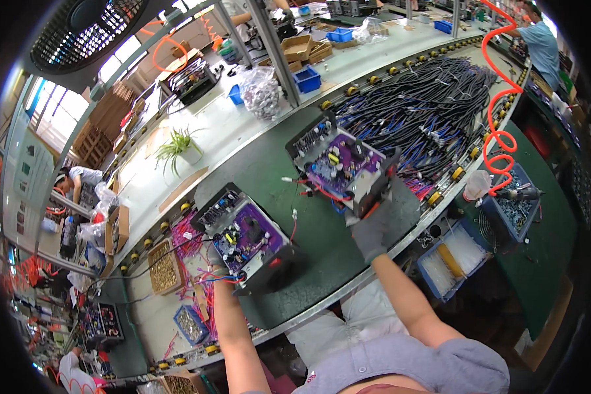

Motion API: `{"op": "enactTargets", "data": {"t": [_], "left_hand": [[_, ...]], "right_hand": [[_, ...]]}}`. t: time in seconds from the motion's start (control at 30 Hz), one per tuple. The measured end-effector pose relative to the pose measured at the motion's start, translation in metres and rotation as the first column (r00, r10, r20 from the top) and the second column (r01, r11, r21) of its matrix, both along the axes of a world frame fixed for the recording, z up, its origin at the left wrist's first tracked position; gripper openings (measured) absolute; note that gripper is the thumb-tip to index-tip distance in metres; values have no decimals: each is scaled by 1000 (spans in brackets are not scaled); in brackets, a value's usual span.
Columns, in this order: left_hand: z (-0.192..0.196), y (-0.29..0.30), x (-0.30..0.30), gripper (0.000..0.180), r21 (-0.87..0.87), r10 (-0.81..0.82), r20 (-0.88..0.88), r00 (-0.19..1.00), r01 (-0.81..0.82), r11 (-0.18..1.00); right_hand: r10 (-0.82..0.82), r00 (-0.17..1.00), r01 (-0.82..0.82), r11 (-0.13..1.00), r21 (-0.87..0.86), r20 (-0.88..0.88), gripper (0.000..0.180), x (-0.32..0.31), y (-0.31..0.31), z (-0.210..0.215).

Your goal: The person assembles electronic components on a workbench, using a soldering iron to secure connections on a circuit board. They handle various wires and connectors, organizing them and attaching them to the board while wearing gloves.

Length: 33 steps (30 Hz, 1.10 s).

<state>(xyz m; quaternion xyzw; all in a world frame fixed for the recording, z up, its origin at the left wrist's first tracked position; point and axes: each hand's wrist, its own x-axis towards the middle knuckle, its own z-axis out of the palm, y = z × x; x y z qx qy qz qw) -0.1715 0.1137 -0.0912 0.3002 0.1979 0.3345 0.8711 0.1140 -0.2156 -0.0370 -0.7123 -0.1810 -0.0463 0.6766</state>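
Note:
Two open black metal cases with purple circuit boards stand on the green work surface (272,167). At the left case (248,236), my left hand (221,268) is by its near left corner, next to coloured wires. Its fingers are mostly hidden by the case and wires. My right hand (370,238), in a grey glove, grips the near end of the right case (345,164). Loose wires with white connectors stick out from this case toward the left one.
Black cables (420,98) lie heaped beyond the right case. Pink wires (187,240), a tray of brass-coloured parts (165,268) and a blue bin of small metal parts (191,325) lie left. At right are a blue bin of screws (515,203) and a coiled orange hose (486,85).

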Motion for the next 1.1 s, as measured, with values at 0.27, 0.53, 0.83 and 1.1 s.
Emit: {"op": "enactTargets", "data": {"t": [0.27,0.53,0.83,1.1], "left_hand": [[23,-86,-76,44,767,781,-416,465,-282,576],[73,-240,-43,62,844,851,-524,-5,-139,519],[27,-247,-57,28,942,934,-331,136,1,335],[59,-249,-59,24,930,912,-366,187,57,362]], "right_hand": [[574,717,-694,647,-317,-396,78,138,-35,40],[241,953,-297,849,-438,-181,62,125,-31,-5],[395,916,-390,828,-403,-76,34,151,-32,2],[575,811,-575,748,-332,-110,40,174,-13,-12]]}}
